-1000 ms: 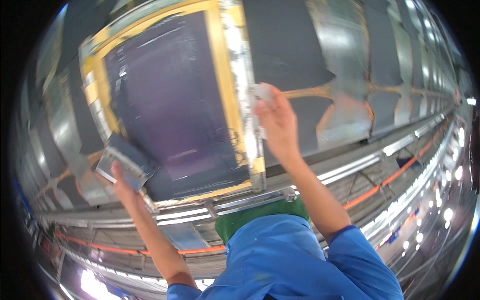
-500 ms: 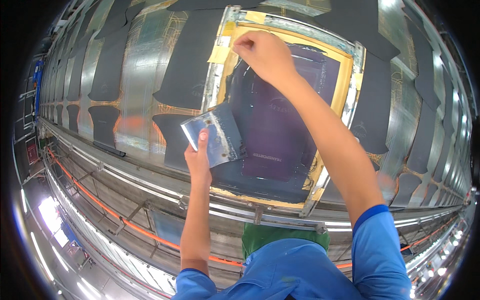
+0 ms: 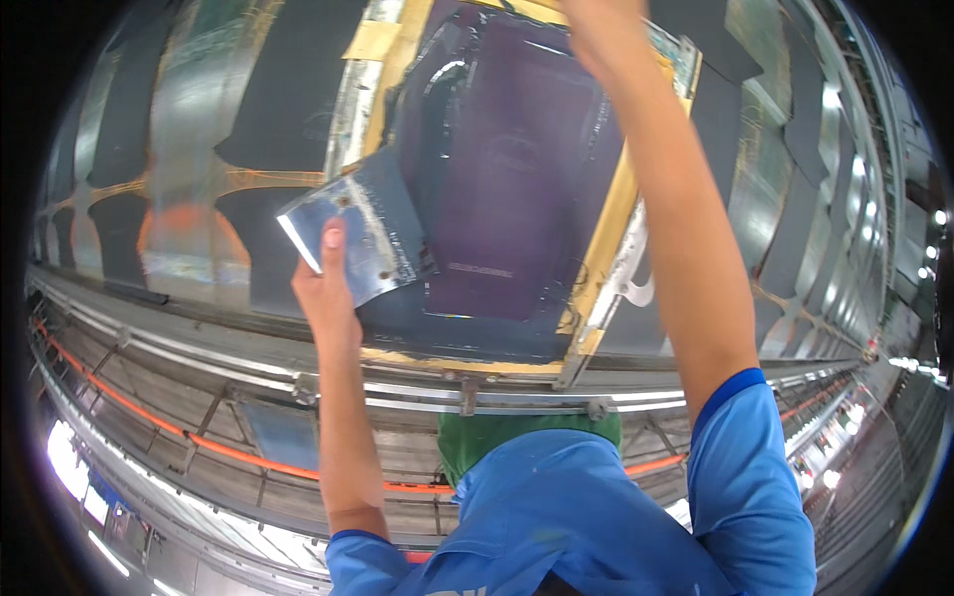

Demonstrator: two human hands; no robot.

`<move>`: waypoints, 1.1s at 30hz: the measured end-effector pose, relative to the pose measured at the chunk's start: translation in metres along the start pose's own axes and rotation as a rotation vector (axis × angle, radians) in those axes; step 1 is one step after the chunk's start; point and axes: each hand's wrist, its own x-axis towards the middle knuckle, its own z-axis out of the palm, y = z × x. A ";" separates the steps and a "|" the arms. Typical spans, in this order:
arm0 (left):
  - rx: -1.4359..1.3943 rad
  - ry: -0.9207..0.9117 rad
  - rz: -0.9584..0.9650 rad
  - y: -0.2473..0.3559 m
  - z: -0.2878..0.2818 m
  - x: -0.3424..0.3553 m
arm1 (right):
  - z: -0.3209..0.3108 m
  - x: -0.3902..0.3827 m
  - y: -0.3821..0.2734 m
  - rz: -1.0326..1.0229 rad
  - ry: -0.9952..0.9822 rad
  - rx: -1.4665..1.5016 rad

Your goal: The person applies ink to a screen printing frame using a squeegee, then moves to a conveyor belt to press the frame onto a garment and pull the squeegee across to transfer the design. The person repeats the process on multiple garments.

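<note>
My left hand [image 3: 328, 283] grips a squeegee [image 3: 383, 228], a flat metal plate with a dark blade, its thumb pressed on the plate. The blade is tilted over the left part of a printing screen [image 3: 522, 189]. Dark wet ink lies around the purple middle of the mesh, and yellow tape lines the screen's frame [image 3: 613, 214]. My right hand [image 3: 606, 35] is over the frame's far edge, at the top of the view. It is blurred and its fingers are cut off, so its grip is hidden. A pale curved piece [image 3: 639, 283] is beside the frame's right side.
Dark flat cut pieces [image 3: 283, 109] lie in rows on the long metal table [image 3: 194, 129], left and right of the screen. A metal rail [image 3: 497, 399] runs along the near edge. Below it passes an orange cable or tube [image 3: 234, 452].
The view has shifted, so the screen sits farther left and higher. My right hand has moved from the frame's far left corner rightward along its far side. My left hand still holds the squeegee.
</note>
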 end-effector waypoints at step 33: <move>0.059 0.107 0.073 -0.006 -0.002 0.003 | -0.148 -0.187 0.044 -0.098 -0.127 -1.086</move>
